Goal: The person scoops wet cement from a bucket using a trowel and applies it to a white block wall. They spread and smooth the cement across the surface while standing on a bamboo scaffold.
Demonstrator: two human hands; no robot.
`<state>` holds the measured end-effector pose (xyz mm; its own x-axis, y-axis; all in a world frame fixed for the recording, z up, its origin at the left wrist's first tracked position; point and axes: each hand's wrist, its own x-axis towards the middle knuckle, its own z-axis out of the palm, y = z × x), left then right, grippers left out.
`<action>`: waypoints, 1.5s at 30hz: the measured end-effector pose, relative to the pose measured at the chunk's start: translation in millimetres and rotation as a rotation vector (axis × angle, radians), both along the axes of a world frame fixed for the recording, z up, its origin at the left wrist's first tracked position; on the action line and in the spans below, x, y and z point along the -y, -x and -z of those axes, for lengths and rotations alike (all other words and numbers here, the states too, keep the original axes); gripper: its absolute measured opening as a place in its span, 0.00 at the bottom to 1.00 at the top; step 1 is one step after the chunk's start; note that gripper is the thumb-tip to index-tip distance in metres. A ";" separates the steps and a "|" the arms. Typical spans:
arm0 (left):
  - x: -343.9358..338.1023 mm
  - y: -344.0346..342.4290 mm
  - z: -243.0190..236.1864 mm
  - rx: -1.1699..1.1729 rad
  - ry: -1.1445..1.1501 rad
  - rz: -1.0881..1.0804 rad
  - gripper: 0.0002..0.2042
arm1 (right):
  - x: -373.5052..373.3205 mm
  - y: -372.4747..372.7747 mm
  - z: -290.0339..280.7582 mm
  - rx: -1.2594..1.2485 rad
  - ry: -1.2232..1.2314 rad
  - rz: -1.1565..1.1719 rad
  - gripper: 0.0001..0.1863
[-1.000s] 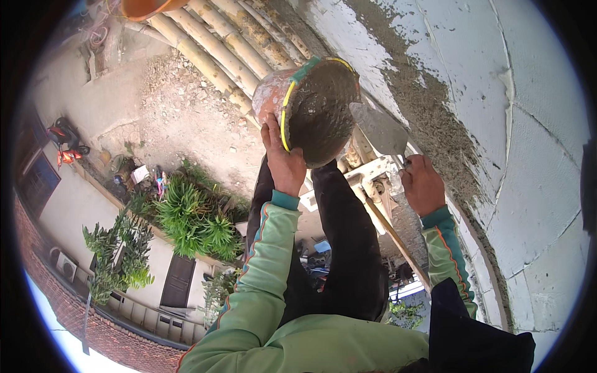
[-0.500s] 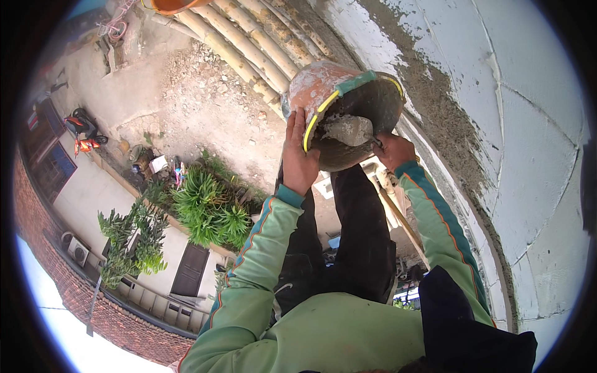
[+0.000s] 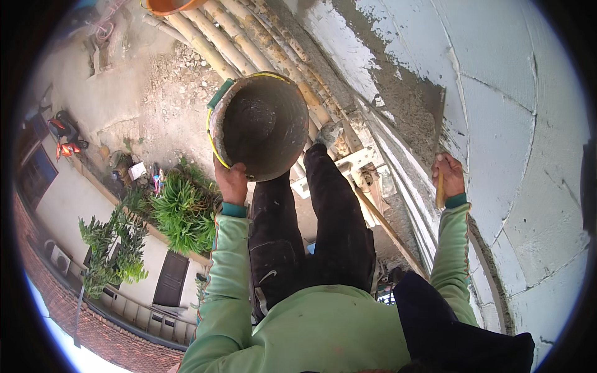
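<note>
My left hand point(image 3: 231, 181) grips the near left rim of a mortar bucket point(image 3: 291, 127), thumb over the edge. The bucket is tipped toward me, its grey-crusted inside showing and its yellow handle with a green grip point(image 3: 220, 93) hanging at the left. A wet-looking residue coats its bottom. At the right, my right hand point(image 3: 449, 175) is closed round the wooden handle of a trowel point(image 3: 439, 124). The trowel's blade appears nearly edge-on, by the grey mortar strip point(image 3: 401, 81) on the wall; whether it touches is unclear.
Pale wall blocks point(image 3: 497, 56) rise on the right, beside a narrow ledge point(image 3: 398, 165). Bamboo poles point(image 3: 233, 40) lie beyond the bucket, with an orange container point(image 3: 169, 5) at their far end. A wooden pole point(image 3: 398, 233) slants by my legs. Ground, plants point(image 3: 180, 217) and a motorbike point(image 3: 67, 133) are far below.
The bucket has swung left, held by my left hand. My right hand has drawn the trowel out of it and moved right to the wall.
</note>
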<state>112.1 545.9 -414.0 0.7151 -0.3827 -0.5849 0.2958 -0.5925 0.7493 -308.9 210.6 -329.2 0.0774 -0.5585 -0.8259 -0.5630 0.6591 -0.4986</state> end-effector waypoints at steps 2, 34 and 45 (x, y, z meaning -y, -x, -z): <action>-11.2 2.6 -23.8 -0.001 -0.015 -0.023 0.34 | 13.9 15.8 -100.3 -0.042 0.158 -0.154 0.13; 48.1 46.5 -121.9 -0.239 0.160 -0.021 0.34 | -110.6 -178.9 -47.3 -0.149 0.342 -1.136 0.19; -72.7 -14.4 -102.4 0.053 -0.066 -0.320 0.24 | -70.6 -179.9 74.4 0.434 -0.793 -0.476 0.13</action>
